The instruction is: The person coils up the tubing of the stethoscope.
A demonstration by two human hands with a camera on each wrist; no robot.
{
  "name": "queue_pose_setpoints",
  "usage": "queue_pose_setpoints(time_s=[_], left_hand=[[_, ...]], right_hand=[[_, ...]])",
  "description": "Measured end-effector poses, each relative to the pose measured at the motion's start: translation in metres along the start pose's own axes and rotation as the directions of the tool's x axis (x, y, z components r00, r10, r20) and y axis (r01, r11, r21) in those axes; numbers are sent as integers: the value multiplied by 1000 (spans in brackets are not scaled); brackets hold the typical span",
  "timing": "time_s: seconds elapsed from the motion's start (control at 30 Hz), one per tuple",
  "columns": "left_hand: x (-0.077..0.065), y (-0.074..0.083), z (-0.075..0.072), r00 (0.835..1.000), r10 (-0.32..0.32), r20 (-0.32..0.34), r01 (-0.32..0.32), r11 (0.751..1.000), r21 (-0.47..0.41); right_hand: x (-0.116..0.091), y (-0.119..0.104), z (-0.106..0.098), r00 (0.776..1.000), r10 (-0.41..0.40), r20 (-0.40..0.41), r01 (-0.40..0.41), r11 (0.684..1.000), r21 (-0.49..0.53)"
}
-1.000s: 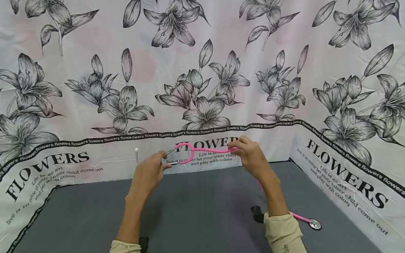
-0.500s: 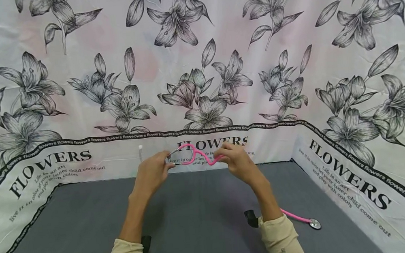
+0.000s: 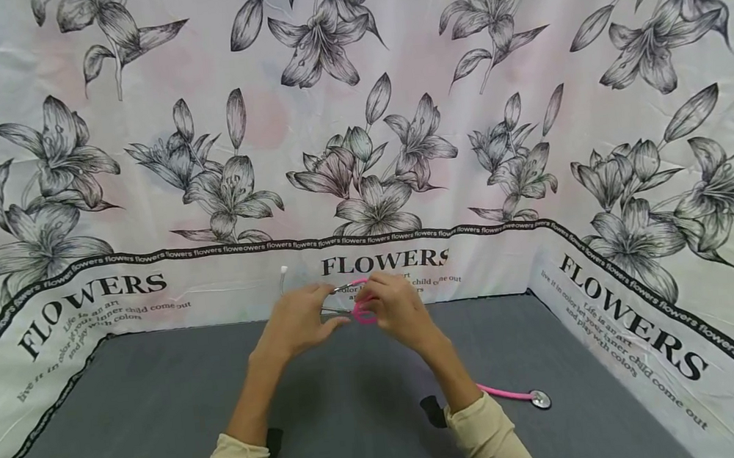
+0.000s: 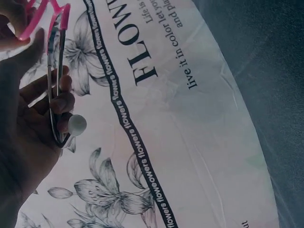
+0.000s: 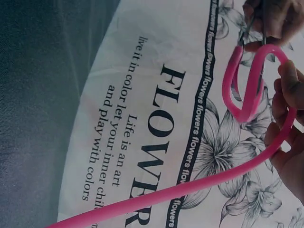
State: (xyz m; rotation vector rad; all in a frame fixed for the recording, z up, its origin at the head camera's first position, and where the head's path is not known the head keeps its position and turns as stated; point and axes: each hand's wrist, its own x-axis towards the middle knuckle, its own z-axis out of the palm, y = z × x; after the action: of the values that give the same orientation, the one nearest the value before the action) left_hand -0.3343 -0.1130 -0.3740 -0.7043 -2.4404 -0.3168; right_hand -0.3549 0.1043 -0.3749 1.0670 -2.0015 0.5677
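Note:
Above the table, both hands hold a pink stethoscope. My left hand [image 3: 293,323] grips its metal ear tubes [image 4: 49,90], fingers curled round them, and a white eartip [image 4: 77,125] sticks out past the fingers. My right hand [image 3: 401,310] holds the pink tubing [image 5: 223,175], bent in a loop beside the Y-shaped fork [image 5: 244,111]. The two hands are close together in the head view. From the right hand the tubing runs down behind the forearm to the round metal chestpiece [image 3: 540,399] at the right.
A dark grey table [image 3: 190,393] lies beneath the hands. White cloth with flower prints and lettering [image 3: 363,185] hangs behind it and along both sides. Black wrist-camera mounts [image 3: 434,412] show beside the sleeves.
My right hand has moved left toward the left hand, folding the tubing into a loop. The left hand has shifted slightly right and down. The chestpiece has slid a little left.

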Motion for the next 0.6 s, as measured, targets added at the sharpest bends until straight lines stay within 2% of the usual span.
queue_pose_setpoints(time_s=[0.1,0.4,0.6], left_hand=[[1,5,-2,1000,5,16,-5,1000,-8],[3,18,5,1000,27,8,-27,999,-32],[3,20,6,1000,-4,22,5,999,-38]], right_hand=[[0,-3,4,999,44,-32,-45,998,-45],[0,-5,7,985,130,-115,-139,987,-75],[0,-6,7,981,144,-132,-153,986,-65]])
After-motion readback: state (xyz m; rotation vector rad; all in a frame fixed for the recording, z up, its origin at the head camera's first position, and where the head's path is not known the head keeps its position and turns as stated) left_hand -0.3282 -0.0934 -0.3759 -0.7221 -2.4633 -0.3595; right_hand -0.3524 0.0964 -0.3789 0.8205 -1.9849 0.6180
